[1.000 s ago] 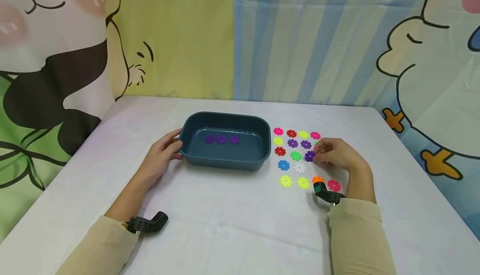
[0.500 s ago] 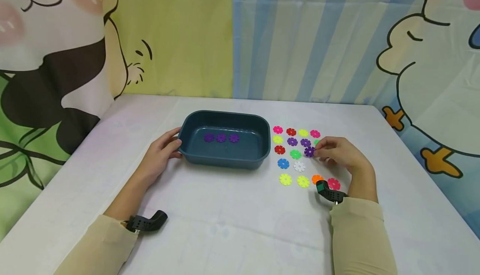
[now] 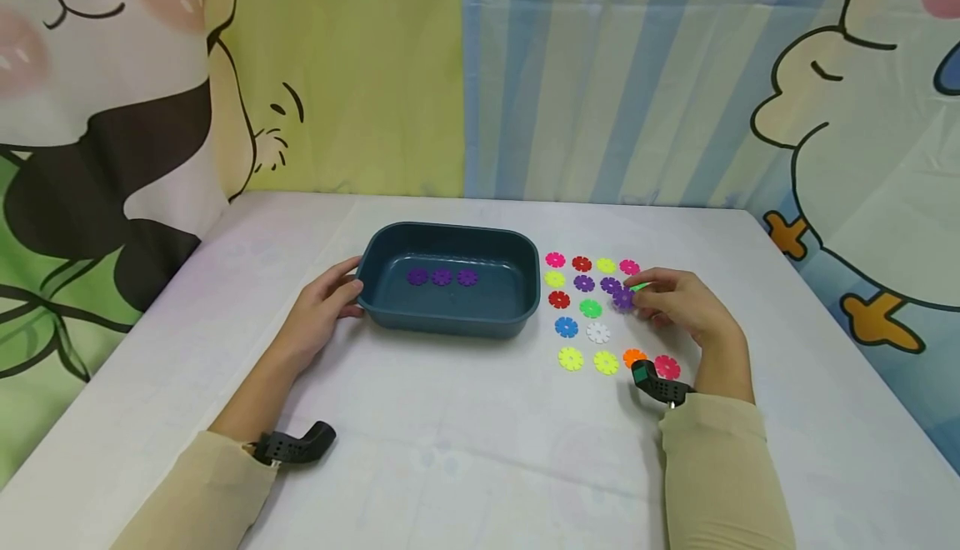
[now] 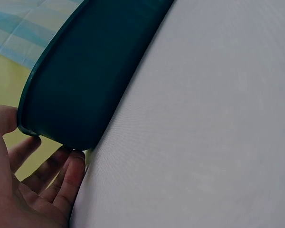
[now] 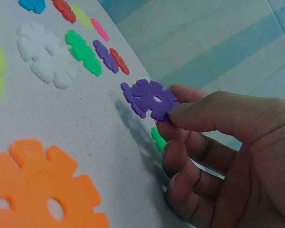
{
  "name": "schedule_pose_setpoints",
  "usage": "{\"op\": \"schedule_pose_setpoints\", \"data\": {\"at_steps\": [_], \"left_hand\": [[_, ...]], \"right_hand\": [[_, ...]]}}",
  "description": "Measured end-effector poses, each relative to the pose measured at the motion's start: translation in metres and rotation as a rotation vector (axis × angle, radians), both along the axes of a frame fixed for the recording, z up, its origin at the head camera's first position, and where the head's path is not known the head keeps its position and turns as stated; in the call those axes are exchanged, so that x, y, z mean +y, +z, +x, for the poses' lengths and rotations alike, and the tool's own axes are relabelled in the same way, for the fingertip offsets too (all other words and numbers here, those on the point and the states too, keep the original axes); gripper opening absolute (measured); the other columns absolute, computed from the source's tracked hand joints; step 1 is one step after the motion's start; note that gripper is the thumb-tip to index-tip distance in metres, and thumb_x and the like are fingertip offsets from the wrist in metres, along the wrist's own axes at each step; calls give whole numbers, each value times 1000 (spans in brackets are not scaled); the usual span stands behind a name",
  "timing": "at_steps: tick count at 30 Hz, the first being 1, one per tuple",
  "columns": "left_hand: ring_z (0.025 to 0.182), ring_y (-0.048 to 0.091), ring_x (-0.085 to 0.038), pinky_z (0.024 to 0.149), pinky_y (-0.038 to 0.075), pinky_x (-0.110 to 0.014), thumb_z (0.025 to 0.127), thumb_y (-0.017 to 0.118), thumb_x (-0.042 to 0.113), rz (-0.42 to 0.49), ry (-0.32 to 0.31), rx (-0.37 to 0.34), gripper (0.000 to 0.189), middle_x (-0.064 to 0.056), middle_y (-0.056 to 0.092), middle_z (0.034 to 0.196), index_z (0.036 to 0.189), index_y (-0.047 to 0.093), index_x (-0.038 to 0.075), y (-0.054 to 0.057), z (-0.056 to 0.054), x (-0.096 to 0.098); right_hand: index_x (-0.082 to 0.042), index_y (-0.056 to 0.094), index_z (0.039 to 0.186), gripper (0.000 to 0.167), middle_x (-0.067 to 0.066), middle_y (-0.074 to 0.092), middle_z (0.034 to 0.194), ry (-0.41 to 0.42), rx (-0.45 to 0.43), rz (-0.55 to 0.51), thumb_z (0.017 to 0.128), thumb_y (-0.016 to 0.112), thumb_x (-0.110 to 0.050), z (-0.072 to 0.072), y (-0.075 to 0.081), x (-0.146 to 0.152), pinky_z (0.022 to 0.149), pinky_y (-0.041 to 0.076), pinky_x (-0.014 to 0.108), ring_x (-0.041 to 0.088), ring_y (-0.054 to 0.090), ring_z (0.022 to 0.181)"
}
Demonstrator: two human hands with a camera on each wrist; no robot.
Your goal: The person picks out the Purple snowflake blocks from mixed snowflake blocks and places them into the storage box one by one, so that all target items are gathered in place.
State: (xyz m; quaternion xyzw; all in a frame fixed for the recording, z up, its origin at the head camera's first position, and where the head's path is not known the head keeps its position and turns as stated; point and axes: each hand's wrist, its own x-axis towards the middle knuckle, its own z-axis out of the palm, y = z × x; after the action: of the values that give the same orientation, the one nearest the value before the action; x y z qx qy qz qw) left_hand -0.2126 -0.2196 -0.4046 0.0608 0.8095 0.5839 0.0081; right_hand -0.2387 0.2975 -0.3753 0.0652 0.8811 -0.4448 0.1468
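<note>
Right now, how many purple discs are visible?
6: three purple discs in the tray, two purple discs on the table, one purple disc in the right hand, which may hide others.

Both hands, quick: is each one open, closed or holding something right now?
Left hand: open, fingers touching the dark blue tray.
Right hand: closed, pinching a purple disc.
</note>
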Motion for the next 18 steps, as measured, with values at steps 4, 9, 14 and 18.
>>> {"op": "schedule_pose_setpoints", "data": {"at_steps": [4, 9, 14, 18], "left_hand": [[94, 66, 0, 86, 56, -14, 110, 49, 30, 2, -1, 4, 55, -27, 55, 145, 161, 38, 12, 0, 0, 0], [95, 66, 1, 86, 56, -14, 110, 49, 29, 6, -2, 6, 55, -28, 55, 145, 161, 38, 11, -1, 0, -1], [95, 65, 1, 87, 56, -14, 110, 49, 31, 1, -1, 4, 55, -27, 55, 146, 161, 38, 12, 0, 1, 0], [96, 65, 0, 87, 56, -14, 110, 49, 31, 2, -4, 5, 55, -27, 55, 145, 161, 38, 12, 0, 0, 0]], "right_hand": [[-11, 57, 144, 46, 9, 65, 102, -15, 6, -31, 100, 64, -21, -1, 1, -1, 77, 57, 27, 25, 61, 91], [-11, 55, 145, 45, 15, 60, 115, -63, 49, -68, 102, 58, -22, -1, 2, -3, 80, 60, 25, 23, 64, 88], [-11, 51, 148, 46, 11, 56, 127, -129, 85, -181, 105, 56, -26, -2, 6, -5, 82, 60, 20, 16, 67, 87], [-14, 50, 149, 47, 4, 55, 124, -221, 69, -437, 105, 60, -27, -2, 12, -7, 81, 60, 19, 14, 65, 89]]}}
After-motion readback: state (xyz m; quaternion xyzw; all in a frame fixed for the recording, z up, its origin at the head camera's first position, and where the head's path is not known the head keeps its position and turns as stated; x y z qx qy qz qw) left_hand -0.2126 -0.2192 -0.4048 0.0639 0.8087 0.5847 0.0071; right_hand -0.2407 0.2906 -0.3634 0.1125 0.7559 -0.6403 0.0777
